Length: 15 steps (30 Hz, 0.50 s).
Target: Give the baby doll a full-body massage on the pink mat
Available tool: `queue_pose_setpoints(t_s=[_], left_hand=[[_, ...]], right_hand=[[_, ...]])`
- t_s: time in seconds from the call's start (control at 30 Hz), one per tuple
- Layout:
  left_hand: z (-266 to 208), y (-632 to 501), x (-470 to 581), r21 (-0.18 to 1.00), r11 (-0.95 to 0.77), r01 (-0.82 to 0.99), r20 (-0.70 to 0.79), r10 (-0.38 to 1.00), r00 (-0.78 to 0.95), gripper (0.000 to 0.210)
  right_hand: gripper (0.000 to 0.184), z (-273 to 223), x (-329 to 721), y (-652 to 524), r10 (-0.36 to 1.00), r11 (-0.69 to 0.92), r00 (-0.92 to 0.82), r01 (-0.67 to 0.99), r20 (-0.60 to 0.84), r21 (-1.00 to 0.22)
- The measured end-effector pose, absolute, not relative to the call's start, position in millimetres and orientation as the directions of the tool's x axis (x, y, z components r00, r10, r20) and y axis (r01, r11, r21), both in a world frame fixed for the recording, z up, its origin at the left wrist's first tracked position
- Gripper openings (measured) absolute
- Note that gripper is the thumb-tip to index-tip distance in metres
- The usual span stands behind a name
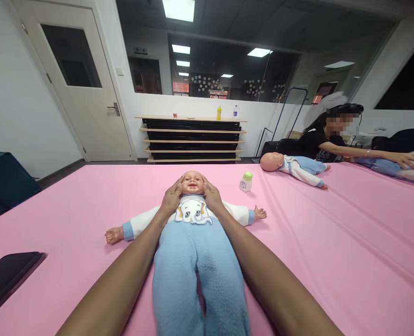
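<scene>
A baby doll (197,252) lies on its back on the pink-covered table (98,186), feet toward me. It wears light blue trousers and a white top with an elephant face. My left hand (173,193) cups one side of the doll's head (192,183), and my right hand (211,192) cups the other. Both thumbs rest along the face, while the other fingers curl round the sides of the head, partly hidden. The doll's arms stretch out sideways under my forearms. Beyond my right hand stands a small white bottle with a green cap (246,182).
Another doll (294,167) lies at the back right, near a person in black (327,140) whose arm reaches over a further doll. A dark, flat case-like object (7,275) lies at the left table edge. Stacked boards (192,135) stand by the wall.
</scene>
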<state>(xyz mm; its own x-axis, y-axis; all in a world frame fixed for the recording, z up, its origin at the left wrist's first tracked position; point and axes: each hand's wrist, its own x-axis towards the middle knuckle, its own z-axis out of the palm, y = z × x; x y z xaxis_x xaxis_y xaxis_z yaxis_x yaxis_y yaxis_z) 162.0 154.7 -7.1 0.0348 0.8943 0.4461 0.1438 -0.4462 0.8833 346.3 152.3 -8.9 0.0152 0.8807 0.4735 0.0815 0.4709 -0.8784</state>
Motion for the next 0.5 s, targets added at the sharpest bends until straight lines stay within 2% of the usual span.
queue_pose_setpoints(t_s=[0.2,0.4,0.5], left_hand=[[0.5,150.4,168.1,0.871,-0.402,0.282,0.435,0.898,-0.066,0.053],[17.2,134.9,162.4,0.829,-0.267,0.491,0.409,0.888,-0.209,0.040],[26.5,122.3,159.7,0.783,-0.274,0.558,0.452,0.867,-0.209,0.038]], right_hand=[[0.054,-2.2,342.2,151.2,0.883,0.450,0.074,0.146,0.463,-0.881],[0.051,21.9,344.8,133.3,0.872,0.386,0.182,0.316,0.455,-0.867],[0.049,38.4,346.3,107.2,0.851,0.394,0.193,0.380,0.489,-0.837]])
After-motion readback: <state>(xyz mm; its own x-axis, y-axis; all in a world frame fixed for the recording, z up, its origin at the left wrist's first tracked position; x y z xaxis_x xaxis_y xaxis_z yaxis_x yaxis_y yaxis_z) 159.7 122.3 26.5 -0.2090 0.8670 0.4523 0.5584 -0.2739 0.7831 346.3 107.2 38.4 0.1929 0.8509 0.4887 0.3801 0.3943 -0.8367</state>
